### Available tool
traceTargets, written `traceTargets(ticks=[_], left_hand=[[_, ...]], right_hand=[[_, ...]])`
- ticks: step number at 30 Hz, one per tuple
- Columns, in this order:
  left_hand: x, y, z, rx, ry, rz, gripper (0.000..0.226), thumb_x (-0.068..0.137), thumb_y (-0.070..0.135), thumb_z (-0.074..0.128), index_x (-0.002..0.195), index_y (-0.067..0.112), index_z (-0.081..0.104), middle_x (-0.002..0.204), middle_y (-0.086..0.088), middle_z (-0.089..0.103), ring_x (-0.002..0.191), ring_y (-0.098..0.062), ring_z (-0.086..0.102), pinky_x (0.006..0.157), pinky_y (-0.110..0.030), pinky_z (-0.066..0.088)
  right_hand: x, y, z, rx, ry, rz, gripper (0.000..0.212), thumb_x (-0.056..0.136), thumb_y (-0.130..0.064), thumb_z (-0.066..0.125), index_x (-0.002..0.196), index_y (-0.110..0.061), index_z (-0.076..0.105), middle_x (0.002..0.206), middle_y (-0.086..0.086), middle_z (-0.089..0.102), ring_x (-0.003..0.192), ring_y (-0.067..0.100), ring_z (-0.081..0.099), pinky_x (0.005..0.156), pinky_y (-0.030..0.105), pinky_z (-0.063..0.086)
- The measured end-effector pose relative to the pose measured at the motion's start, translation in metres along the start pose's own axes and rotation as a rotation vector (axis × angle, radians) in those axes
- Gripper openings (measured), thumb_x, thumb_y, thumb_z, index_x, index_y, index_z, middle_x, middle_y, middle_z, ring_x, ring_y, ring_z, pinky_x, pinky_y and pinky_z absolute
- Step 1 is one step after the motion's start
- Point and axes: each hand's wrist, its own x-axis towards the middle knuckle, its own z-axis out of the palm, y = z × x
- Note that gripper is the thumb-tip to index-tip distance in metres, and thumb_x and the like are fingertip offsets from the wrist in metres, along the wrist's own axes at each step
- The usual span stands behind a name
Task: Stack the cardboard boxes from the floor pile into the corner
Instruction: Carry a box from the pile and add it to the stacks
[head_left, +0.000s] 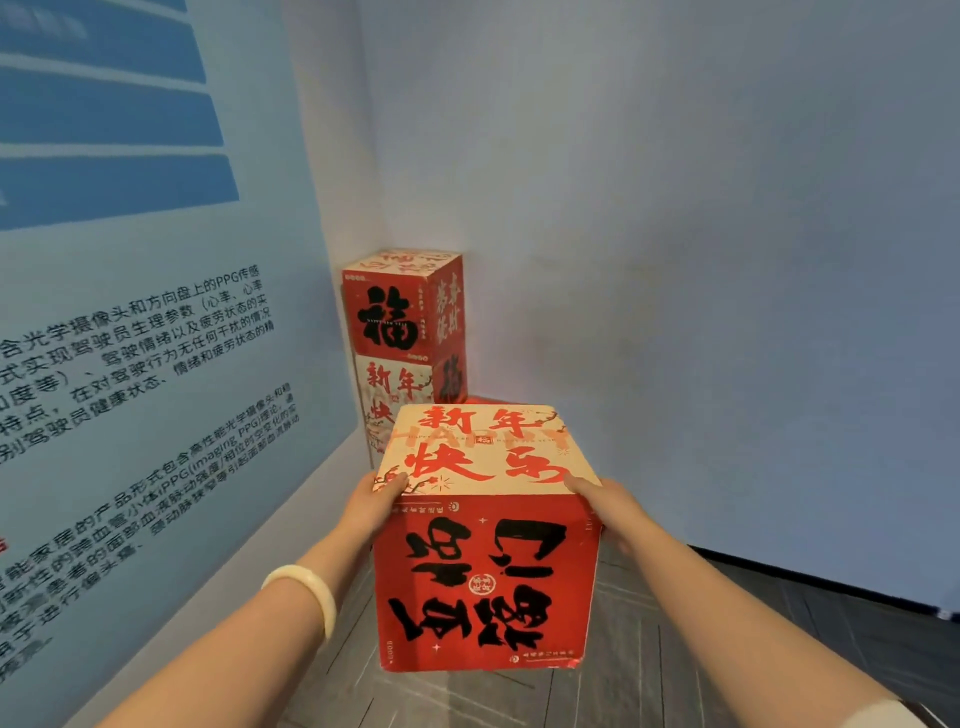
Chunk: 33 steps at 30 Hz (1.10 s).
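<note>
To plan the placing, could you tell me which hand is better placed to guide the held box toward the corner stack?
Probably the left hand: it grips the held box on the side nearer the corner stack, ahead-left. The right hand grips the far side.

Held box (488, 540) before a corner stack.
Left hand (376, 506) and right hand (605, 512) flank it on either side; behind it — in the corner (363, 156) — an upper box (402, 306) sits on a lower box (400, 400).
</note>
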Motion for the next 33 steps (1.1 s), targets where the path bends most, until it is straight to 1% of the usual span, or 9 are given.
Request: traceTargets(ticks=[5,10,14,18,23,25,27,30,33], left_hand=[[0.111,0.031,-0.025,0.040,-0.125,0.019,0.033,0.095,0.034,0.049,0.122,0.014,0.047,0.093,-0.002,0.068,0.076,-0.012,0.064,0.055,-0.020,0.044],[0.216,0.066,-0.028,0.070,-0.197,0.057,0.042,0.093,0.035,0.052,0.131,0.019,0.046,0.114,-0.007,0.066,0.098,-0.020,0.063,0.070,-0.027,0.045],[0.285,0.077,-0.007,0.091,-0.264,0.082,0.035,0.094,0.029,0.052,0.129,0.022,0.048,0.117,-0.006,0.064,0.101,-0.022,0.061,0.072,-0.027,0.045],[0.364,0.087,0.019,0.158,-0.281,0.083,0.042,0.093,0.033,0.053,0.133,0.020,0.047,0.123,-0.006,0.062,0.110,-0.025,0.059,0.095,-0.039,0.045],[0.468,0.101,0.057,0.165,-0.256,0.042,0.041,0.094,0.025,0.054,0.133,0.013,0.047,0.124,-0.009,0.060,0.108,-0.025,0.059,0.089,-0.036,0.047],[0.504,0.107,0.072,0.175,-0.229,0.031,0.041,0.094,0.020,0.053,0.133,0.013,0.045,0.125,-0.008,0.059,0.104,-0.021,0.056,0.087,-0.034,0.045],[0.538,0.111,0.084,0.195,-0.199,0.033,0.042,0.094,0.017,0.053,0.134,0.012,0.044,0.124,-0.008,0.058,0.102,-0.019,0.054,0.084,-0.031,0.042],[0.583,0.109,0.095,0.240,-0.186,0.035,0.044,0.092,0.014,0.056,0.135,0.013,0.044,0.126,-0.008,0.058,0.107,-0.022,0.054,0.086,-0.031,0.043],[0.627,0.105,0.102,0.309,-0.193,0.043,0.046,0.091,0.011,0.057,0.135,0.011,0.044,0.126,-0.008,0.058,0.113,-0.024,0.053,0.088,-0.030,0.040]], right_hand=[[0.074,-0.045,0.038,-0.003,0.042,0.009,0.031,0.090,-0.037,0.058,0.110,-0.013,0.055,0.098,0.003,0.064,0.076,0.011,0.059,0.055,0.024,0.042],[0.140,-0.077,0.053,0.039,0.086,-0.004,0.018,0.091,-0.035,0.058,0.100,-0.019,0.056,0.097,-0.001,0.066,0.082,0.011,0.061,0.060,0.024,0.045],[0.197,-0.089,0.050,0.045,0.137,-0.004,0.025,0.092,-0.032,0.057,0.111,-0.016,0.056,0.108,0.003,0.066,0.085,0.012,0.063,0.059,0.022,0.045],[0.274,-0.106,0.041,0.072,0.165,-0.019,0.023,0.092,-0.030,0.057,0.110,-0.017,0.054,0.102,0.000,0.065,0.084,0.011,0.061,0.061,0.023,0.044],[0.387,-0.126,0.029,0.080,0.159,-0.014,0.028,0.092,-0.030,0.058,0.115,-0.015,0.054,0.111,0.004,0.066,0.090,0.014,0.063,0.064,0.025,0.046],[0.427,-0.132,0.026,0.082,0.151,-0.001,0.020,0.091,-0.028,0.060,0.108,-0.018,0.054,0.111,0.004,0.065,0.092,0.016,0.062,0.069,0.027,0.048],[0.463,-0.138,0.026,0.083,0.145,0.022,0.016,0.090,-0.025,0.061,0.102,-0.022,0.052,0.109,0.002,0.063,0.094,0.016,0.061,0.068,0.026,0.048],[0.510,-0.140,0.030,0.067,0.150,0.068,0.036,0.087,-0.022,0.065,0.116,-0.019,0.044,0.115,0.004,0.060,0.105,0.022,0.057,0.069,0.027,0.049],[0.552,-0.138,0.036,0.044,0.149,0.120,0.041,0.085,-0.018,0.068,0.118,-0.020,0.043,0.118,0.005,0.060,0.104,0.021,0.057,0.075,0.030,0.052]])
